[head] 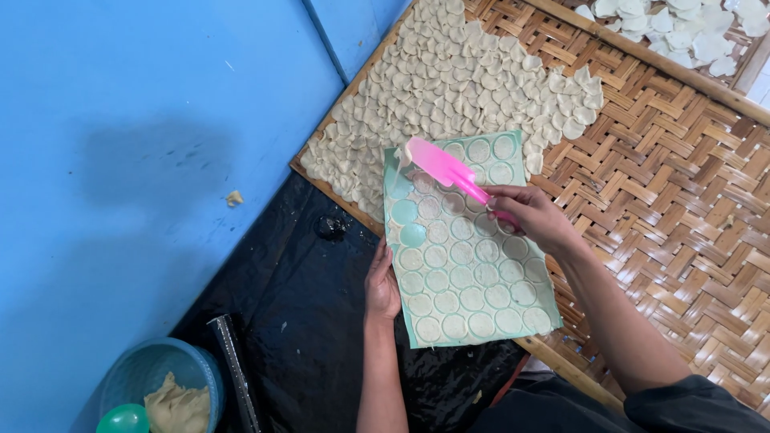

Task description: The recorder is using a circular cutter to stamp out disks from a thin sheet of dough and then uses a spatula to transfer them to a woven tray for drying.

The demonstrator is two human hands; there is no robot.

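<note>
My left hand [382,282] grips the near left edge of a pale green mould sheet [468,329], which is dotted with several round wells, most filled with off-white dough. In my right hand [531,215] I hold a pink spatula [441,167] by its handle. Its blade tip sits at the sheet's top left corner, with a bit of dough on it. A few wells near that corner look empty. The sheet lies partly over a woven bamboo tray [690,200], next to a wide layer of thin dough discs [457,80].
A blue wall [136,160] fills the left side. Black plastic sheeting [297,313] covers the floor. A teal bowl [140,366] with a lump of dough stands at the bottom left, beside a dark rod [234,361]. A second tray with white discs [690,28] lies top right.
</note>
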